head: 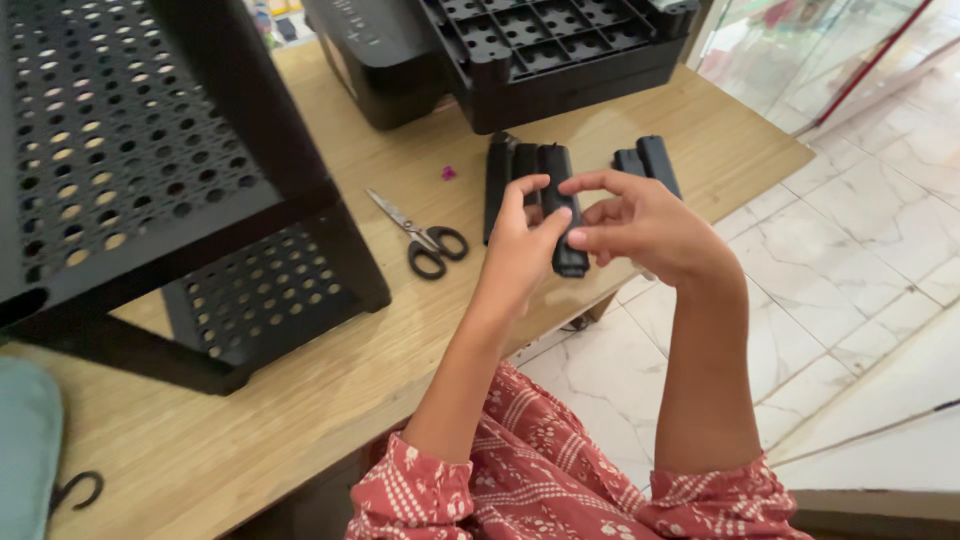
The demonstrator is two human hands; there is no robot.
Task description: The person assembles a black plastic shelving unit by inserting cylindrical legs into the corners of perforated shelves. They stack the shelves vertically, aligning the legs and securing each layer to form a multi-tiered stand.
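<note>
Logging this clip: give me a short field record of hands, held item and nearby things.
left hand: grips black plastic bar
right hand: pinches the same bar
surface: wooden table
near hands: more black bars, two more, scissors
left side: black perforated rack
far edge: black grid tray

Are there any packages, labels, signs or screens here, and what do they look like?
Small colourful packages: far edge of the wooden table, behind the perforated black rack; yellow, blue and white, too blurred to tell more.
No signs or screens show; the black bar in the hands bears no visible label.
</note>
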